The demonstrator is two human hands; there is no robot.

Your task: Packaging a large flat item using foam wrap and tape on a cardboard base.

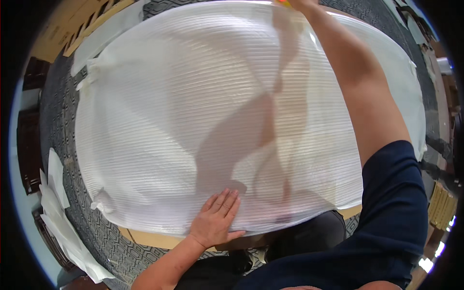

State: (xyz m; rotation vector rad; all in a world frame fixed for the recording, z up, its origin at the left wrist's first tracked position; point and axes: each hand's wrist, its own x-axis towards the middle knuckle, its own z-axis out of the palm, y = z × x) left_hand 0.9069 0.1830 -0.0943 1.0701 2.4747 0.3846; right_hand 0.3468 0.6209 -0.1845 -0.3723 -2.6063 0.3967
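Note:
A large, wide item wrapped in white ribbed foam sheet [212,72] lies flat in front of me, its corners bunched at the left. My left hand [215,221] rests palm down on the wrap by the near edge, fingers stretched out. My right arm reaches across to the far edge, where my right hand [304,3] is mostly cut off by the top of the picture. Beside its fingers shows a bit of a small yellow and red object [285,3], which the hand appears to grip; its kind is hidden.
Brown cardboard [153,239] shows under the near edge of the wrapped item. Loose white foam sheets [60,222] lie at the left on a dark patterned carpet [52,121]. Cardboard pieces [60,29] stand at the far left, dark wooden furniture [29,140] along the left side.

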